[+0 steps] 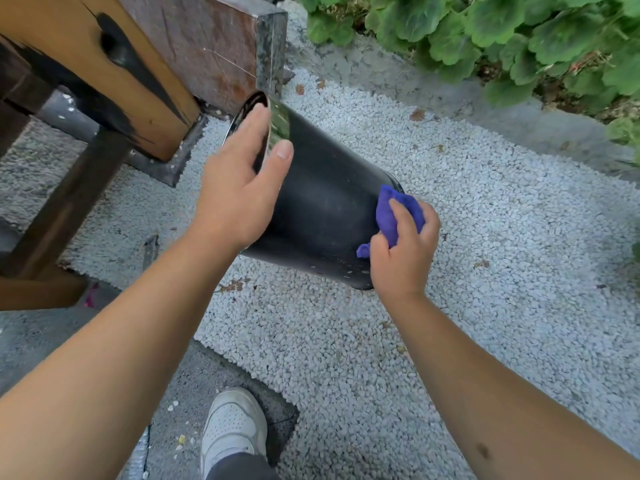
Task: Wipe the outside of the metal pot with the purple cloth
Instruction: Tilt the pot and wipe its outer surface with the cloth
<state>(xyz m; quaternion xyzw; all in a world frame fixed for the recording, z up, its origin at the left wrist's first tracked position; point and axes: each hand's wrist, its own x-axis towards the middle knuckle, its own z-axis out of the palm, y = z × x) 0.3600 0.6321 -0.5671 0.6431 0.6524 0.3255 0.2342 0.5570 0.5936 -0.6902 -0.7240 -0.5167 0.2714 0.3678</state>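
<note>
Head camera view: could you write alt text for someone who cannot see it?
A person's left hand grips the rim of a tilted black pot while the right hand presses a bunched purple cloth against its side near the base. Below lie white gravel and one white shoe; green plants grow behind.

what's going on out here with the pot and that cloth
A person is cleaning a dark metal pot outdoors over white gravel. The left hand grips the pot at its rim, holding it tilted on its side with the opening facing away toward a wooden post. The right hand holds a bunched purple cloth pressed against the pot's outer wall near its base. Pale specks still show low on the pot's side.
</note>
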